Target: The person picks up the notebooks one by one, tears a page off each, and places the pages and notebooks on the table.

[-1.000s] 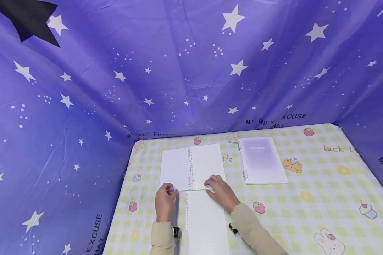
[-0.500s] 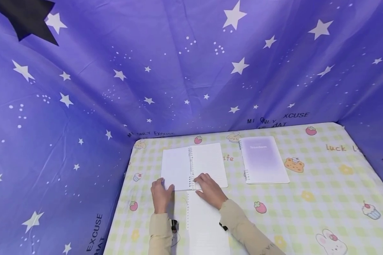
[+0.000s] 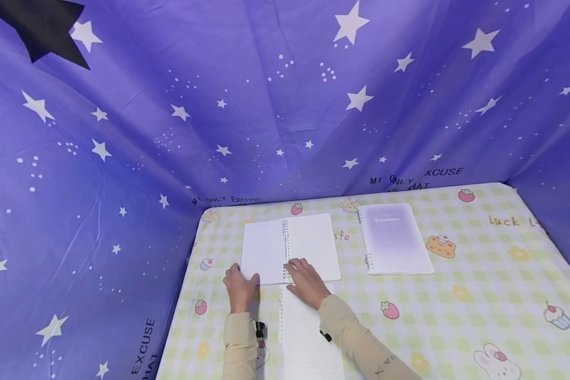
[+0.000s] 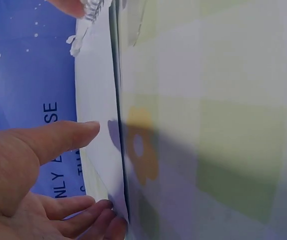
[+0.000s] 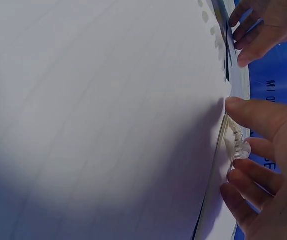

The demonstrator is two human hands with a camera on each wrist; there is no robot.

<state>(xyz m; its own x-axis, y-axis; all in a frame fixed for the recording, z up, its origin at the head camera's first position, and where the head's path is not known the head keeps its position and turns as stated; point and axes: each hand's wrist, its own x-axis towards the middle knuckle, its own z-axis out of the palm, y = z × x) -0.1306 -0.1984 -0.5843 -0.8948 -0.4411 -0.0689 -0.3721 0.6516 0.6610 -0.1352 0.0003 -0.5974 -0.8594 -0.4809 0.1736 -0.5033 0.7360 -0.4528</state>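
Note:
A ring-bound notebook (image 3: 264,250) lies spread on the table, with a blank left side and a lined right page. My left hand (image 3: 239,290) is at its lower left corner; in the left wrist view the thumb stands apart over the white cover (image 4: 101,85) while the other fingers touch its edge. At the bottom of the spine, my right hand (image 3: 309,282) rests with loosely bent fingers by the clear rings (image 5: 241,145). Below the notebook lie loose lined sheets (image 3: 309,332) with punched holes down their left edge.
To the right lies a closed purple notebook (image 3: 399,243) marked "freedom". A green checked cloth (image 3: 480,295) with cartoon prints covers the table. Purple star-patterned curtain (image 3: 247,116) surrounds the table's back and sides.
My right hand has slid left from the lined page to the rings. My left hand has shifted slightly left, its thumb and fingers now spread at the notebook's corner.

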